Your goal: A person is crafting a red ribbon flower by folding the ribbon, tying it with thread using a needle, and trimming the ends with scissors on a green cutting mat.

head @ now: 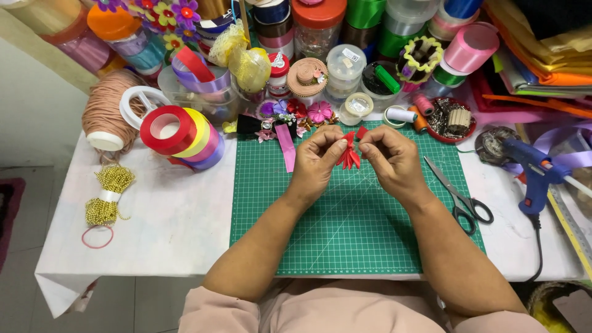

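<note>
The left hand (316, 161) and the right hand (390, 159) are close together above the green mat (345, 234), both pinching a small folded red ribbon (349, 154) between their fingertips. Scissors (459, 192) lie just right of the right hand, and a blue glue gun (535, 174) lies farther right on the table (172, 228).

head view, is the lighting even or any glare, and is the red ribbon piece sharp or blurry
Head view: light is soft and even, with only faint shadows under the hands on the green cutting mat; small highlights glint on the shiny ribbon rolls. The red ribbon piece, pinched between left hand and right hand, is fairly sharp; the frame's far corners bend slightly with wide-angle distortion.
</note>
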